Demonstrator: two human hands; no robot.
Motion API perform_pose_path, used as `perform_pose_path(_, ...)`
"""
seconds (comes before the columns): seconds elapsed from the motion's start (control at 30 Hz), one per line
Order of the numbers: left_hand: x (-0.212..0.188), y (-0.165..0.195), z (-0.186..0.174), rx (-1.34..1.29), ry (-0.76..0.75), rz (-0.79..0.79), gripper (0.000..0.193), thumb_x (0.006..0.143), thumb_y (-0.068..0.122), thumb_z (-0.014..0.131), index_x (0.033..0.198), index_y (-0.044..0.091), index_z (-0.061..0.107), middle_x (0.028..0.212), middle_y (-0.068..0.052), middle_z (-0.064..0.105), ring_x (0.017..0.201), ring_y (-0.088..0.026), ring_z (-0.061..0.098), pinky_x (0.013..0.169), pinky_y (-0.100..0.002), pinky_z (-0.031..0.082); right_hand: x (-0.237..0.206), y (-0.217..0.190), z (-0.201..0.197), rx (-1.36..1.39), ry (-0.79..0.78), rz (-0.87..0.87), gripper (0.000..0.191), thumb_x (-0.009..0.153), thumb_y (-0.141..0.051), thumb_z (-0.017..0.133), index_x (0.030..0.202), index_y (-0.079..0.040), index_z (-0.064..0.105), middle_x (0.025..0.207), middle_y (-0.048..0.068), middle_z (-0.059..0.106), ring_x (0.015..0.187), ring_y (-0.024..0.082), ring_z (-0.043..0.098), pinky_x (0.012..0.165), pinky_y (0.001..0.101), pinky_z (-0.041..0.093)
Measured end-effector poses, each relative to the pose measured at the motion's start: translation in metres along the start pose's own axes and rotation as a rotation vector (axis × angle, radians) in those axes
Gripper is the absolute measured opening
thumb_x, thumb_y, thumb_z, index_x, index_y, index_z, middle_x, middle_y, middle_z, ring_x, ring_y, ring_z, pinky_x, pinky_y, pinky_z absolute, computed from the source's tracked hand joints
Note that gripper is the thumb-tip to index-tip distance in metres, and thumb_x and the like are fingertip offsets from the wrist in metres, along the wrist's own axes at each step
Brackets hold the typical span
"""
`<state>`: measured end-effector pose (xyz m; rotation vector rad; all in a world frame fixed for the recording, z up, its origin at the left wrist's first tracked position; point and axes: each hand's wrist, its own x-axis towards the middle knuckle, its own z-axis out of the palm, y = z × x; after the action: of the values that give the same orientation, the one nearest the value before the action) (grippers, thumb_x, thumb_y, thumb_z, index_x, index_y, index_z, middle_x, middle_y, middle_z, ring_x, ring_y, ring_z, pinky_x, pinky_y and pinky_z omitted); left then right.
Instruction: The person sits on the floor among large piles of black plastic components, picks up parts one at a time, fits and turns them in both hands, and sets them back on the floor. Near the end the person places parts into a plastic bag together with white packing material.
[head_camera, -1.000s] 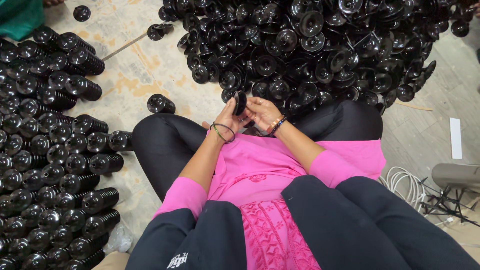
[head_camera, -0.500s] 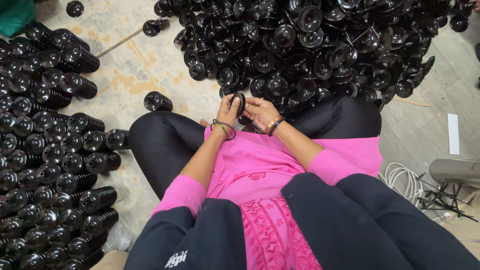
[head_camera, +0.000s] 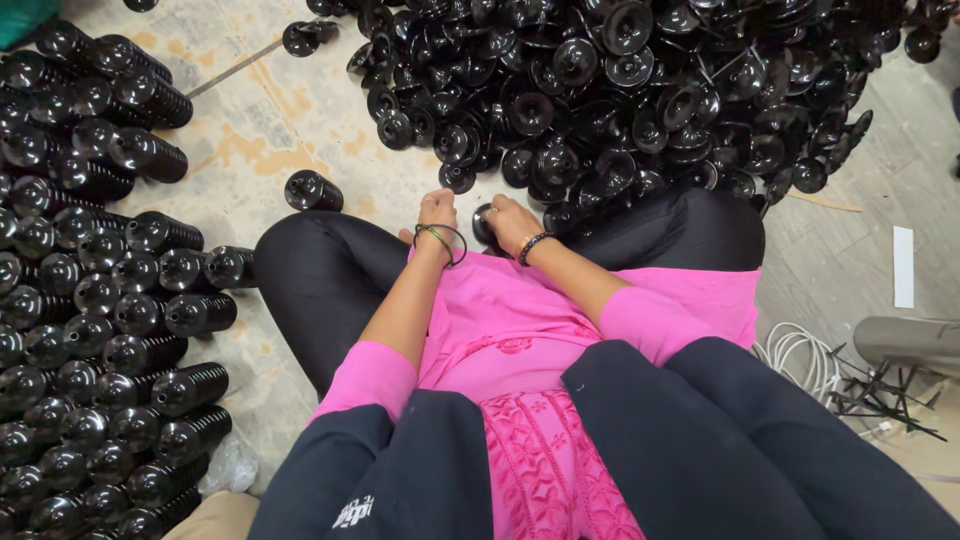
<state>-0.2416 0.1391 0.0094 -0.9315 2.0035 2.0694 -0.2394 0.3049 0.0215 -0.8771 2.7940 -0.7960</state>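
Note:
I sit cross-legged on the floor in a pink tunic and black leggings. My right hand (head_camera: 514, 222), a beaded bracelet at its wrist, grips a small black disc part (head_camera: 484, 224) at the near edge of a big heap of loose black disc parts (head_camera: 620, 90). Just to the left of that part is my left hand (head_camera: 437, 211), with thin bangles at the wrist. It is seen from the back with curled fingers, and whatever is under them is hidden.
Rows of stacked black ribbed columns (head_camera: 110, 300) lie on the floor at the left. One short stack (head_camera: 312, 190) lies alone near my left knee. A white cable coil (head_camera: 795, 352), a grey object (head_camera: 915, 342) and black ties (head_camera: 880, 392) are at the right.
My hands have lowered and drawn slightly apart. Both held one black piece before; now only the right hand is seen on it. The view has shifted toward the heap.

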Motion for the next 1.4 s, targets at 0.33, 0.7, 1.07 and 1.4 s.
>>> perform_pose_path(0.33,0.017,0.026,0.014,1.03,0.12,0.616,0.047,0.076,0.017,0.077,0.121,0.015,0.062,0.125,-0.018,0.061,0.108,-0.041,0.061,0.09,-0.051,0.049,-0.005,-0.001,-0.002,0.011,-0.037,0.038,0.025,0.085,-0.004,0.065,0.107,-0.01,0.073,0.11,0.016,0.062,0.101,0.037,0.065,0.085,0.0445,0.054)
perform_pose_path(0.7,0.017,0.03,0.011,0.896,0.043,0.303,0.034,0.086,0.021,0.075,0.116,0.012,0.06,0.111,-0.018,0.07,0.105,-0.041,0.068,0.092,-0.049,0.054,0.05,0.021,-0.051,0.155,0.346,0.103,0.027,0.089,-0.006,0.068,0.115,-0.006,0.072,0.112,0.016,0.065,0.103,0.036,0.065,0.09,0.0419,0.053)
perform_pose_path(1.07,0.023,0.025,0.012,0.945,0.111,0.341,0.034,0.079,0.021,0.082,0.105,0.009,0.065,0.12,-0.017,0.059,0.111,-0.041,0.062,0.095,-0.048,0.051,0.088,0.002,-0.058,0.102,0.35,0.095,0.031,0.083,-0.016,0.076,0.112,-0.007,0.069,0.12,0.012,0.066,0.111,0.036,0.061,0.098,0.0424,0.05)
perform_pose_path(1.4,0.029,0.028,0.001,0.554,0.294,0.268,0.036,0.09,0.022,0.078,0.103,-0.003,0.055,0.1,-0.023,0.067,0.099,-0.039,0.066,0.091,-0.045,0.051,0.096,-0.004,-0.054,-0.192,0.12,0.035,0.02,0.086,-0.011,0.075,0.105,-0.011,0.074,0.125,0.011,0.063,0.119,0.034,0.059,0.097,0.0421,0.051)
